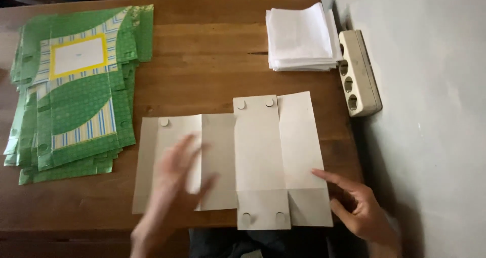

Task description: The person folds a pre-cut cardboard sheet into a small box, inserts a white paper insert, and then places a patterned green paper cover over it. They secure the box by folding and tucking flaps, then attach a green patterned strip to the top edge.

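A flat, unfolded cardboard box blank (258,157) lies plain side up on the wooden table (202,60), with round cut-outs along its flaps. My left hand (174,187) is blurred and spread flat over the blank's left panels. My right hand (354,202) rests at the blank's lower right corner, its forefinger touching the right panel's edge. Neither hand holds anything.
A fanned stack of green, striped printed box blanks (76,91) covers the table's left side. A pile of white paper sheets (302,38) sits at the back right. A beige power strip (358,73) lies along the wall at the table's right edge.
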